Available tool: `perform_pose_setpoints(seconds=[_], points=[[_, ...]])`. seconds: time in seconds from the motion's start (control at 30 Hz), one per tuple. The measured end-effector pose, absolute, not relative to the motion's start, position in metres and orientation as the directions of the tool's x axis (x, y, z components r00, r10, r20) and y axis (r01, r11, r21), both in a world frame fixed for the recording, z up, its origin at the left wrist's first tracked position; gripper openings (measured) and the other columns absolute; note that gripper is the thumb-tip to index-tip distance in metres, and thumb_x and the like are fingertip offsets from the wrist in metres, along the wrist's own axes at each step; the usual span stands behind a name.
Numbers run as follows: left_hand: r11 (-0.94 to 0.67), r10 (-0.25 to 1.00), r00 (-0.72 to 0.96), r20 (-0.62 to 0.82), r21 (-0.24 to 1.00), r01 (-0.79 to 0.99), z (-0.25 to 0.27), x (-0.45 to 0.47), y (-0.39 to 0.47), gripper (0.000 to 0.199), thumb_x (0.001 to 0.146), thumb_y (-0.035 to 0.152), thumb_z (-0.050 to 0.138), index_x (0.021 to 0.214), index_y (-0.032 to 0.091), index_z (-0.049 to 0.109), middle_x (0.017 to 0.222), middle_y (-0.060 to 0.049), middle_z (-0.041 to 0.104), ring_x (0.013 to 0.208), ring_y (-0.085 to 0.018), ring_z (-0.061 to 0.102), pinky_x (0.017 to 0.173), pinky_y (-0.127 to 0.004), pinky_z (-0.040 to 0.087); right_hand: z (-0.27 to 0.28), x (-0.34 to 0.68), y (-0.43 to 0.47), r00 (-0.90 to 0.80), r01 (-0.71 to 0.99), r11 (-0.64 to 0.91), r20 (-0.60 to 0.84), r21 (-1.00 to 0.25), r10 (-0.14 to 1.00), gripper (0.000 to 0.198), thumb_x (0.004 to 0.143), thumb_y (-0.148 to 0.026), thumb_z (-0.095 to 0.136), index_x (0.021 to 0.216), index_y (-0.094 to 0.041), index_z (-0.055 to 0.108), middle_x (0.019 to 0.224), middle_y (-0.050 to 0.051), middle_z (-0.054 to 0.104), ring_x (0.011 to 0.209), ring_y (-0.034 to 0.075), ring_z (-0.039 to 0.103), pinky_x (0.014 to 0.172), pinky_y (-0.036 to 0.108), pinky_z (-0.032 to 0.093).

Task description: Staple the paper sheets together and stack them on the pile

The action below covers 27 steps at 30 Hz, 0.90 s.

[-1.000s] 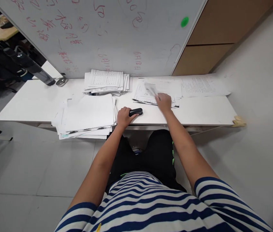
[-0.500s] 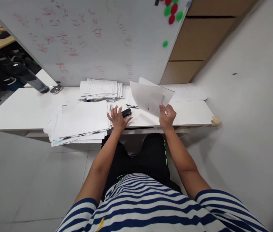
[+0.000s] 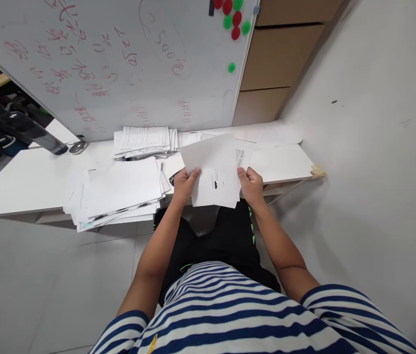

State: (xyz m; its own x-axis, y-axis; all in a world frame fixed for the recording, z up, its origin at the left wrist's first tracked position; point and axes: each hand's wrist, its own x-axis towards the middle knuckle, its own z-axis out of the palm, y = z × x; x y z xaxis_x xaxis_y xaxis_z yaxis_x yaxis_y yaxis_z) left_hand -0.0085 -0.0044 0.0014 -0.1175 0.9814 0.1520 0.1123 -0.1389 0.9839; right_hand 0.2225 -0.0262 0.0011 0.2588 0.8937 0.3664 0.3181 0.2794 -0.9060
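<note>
Sheets of paper are held up over the desk's front edge, with a little dark print low on them and a barcode-like patch at their right. My left hand is closed on their left edge, thumb on top. On the right edge, my right hand grips them the same way. Just left of my left hand a black stapler lies on the desk, mostly hidden by the hand and paper. A large stack of white paper spreads to the left, its front overhanging the desk edge.
Behind lies another pile of printed sheets. A computer mouse and a dark bottle are at the far left of the white desk. A whiteboard with red writing and magnets stands behind; cardboard boxes are beside it.
My left hand has left the stapler and taken hold of the paper's left edge. The sheets have come down and toward me, now squared between both hands. The view has shifted slightly.
</note>
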Motion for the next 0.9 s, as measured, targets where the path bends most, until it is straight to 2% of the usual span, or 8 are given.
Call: perform_pose_setpoints(seconds=[0.13,0.23,0.37,0.47,0.6,0.67,0.8,0.9], points=[[-0.103,0.994,-0.03,0.109,0.983,0.154,0.005,-0.018,-0.01,0.039,0.076,0.055,0.074,0.085,0.018,0.069,0.085,-0.004,0.072,0.077,-0.018,0.064,0.063,-0.027,0.047,0.002,0.218,-0.023,0.271,0.28,0.243,0.319,-0.929,0.908,0.056,0.091,-0.069,0.049,0.063,-0.023,0.032,0.06,-0.006,0.028,0.058,0.011,0.03,0.055,0.026,0.029],[-0.136,0.991,0.007,0.136,0.982,0.132,0.01,-0.017,-0.009,0.042,0.076,0.055,0.075,0.095,0.018,0.068,0.097,-0.007,0.073,0.088,-0.021,0.067,0.07,-0.029,0.052,0.006,0.21,-0.017,0.272,0.25,0.265,0.331,-0.931,0.904,0.054,0.091,-0.07,0.047,0.065,-0.024,0.034,0.061,-0.006,0.031,0.058,0.012,0.033,0.058,0.027,0.036],[-0.214,0.975,-0.038,0.217,0.975,0.065,0.022,-0.006,-0.003,0.047,0.075,0.055,0.077,0.104,0.02,0.064,0.105,-0.008,0.072,0.095,-0.021,0.068,0.078,-0.03,0.054,0.02,0.194,-0.014,0.217,0.151,0.338,0.365,-0.929,0.905,0.044,0.09,-0.066,0.054,0.088,-0.023,0.055,0.079,0.0,0.059,0.075,0.017,0.057,0.076,0.034,0.051],[-0.312,0.947,-0.072,0.314,0.949,0.041,0.038,0.0,-0.002,0.047,0.076,0.055,0.077,0.104,0.02,0.063,0.105,-0.007,0.072,0.098,-0.02,0.068,0.083,-0.03,0.054,0.031,0.183,-0.021,0.214,0.169,0.407,0.437,-0.898,0.874,0.047,0.086,-0.06,0.064,0.113,-0.022,0.06,0.102,0.006,0.068,0.096,0.021,0.065,0.089,0.038,0.054],[-0.349,0.933,-0.075,0.352,0.936,0.049,0.046,0.0,-0.002,0.049,0.077,0.055,0.076,0.11,0.021,0.063,0.107,-0.007,0.071,0.1,-0.022,0.067,0.083,-0.031,0.053,0.024,0.177,-0.026,0.252,0.206,0.511,0.55,-0.834,0.796,0.037,0.088,-0.054,0.064,0.11,-0.024,0.066,0.103,0.006,0.071,0.103,0.022,0.067,0.094,0.039,0.053],[-0.319,0.945,-0.055,0.324,0.944,0.082,0.035,0.001,0.003,0.047,0.077,0.055,0.075,0.105,0.019,0.066,0.101,-0.008,0.072,0.096,-0.023,0.068,0.08,-0.032,0.053,0.006,0.176,-0.019,0.253,0.134,0.496,0.514,-0.858,0.82,0.035,0.088,-0.053,0.064,0.107,-0.025,0.069,0.105,0.005,0.072,0.104,0.023,0.067,0.094,0.039,0.053],[-0.24,0.965,-0.077,0.251,0.962,0.128,0.004,0.007,0.015,0.04,0.076,0.056,0.074,0.083,0.016,0.069,0.083,-0.005,0.072,0.084,-0.022,0.066,0.075,-0.033,0.052,-0.031,0.171,-0.002,0.286,0.008,0.248,0.24,-0.969,0.928,0.042,0.083,-0.058,0.065,0.096,-0.018,0.072,0.086,0.005,0.074,0.089,0.023,0.068,0.087,0.04,0.054],[-0.229,0.964,-0.114,0.24,0.968,0.101,-0.001,0.013,0.017,0.039,0.075,0.054,0.075,0.079,0.016,0.07,0.079,-0.004,0.071,0.082,-0.022,0.066,0.074,-0.034,0.052,-0.032,0.171,-0.002,0.348,0.071,0.254,0.262,-0.965,0.9,0.043,0.086,-0.058,0.062,0.097,-0.018,0.073,0.091,0.006,0.075,0.094,0.024,0.068,0.09,0.04,0.053]])
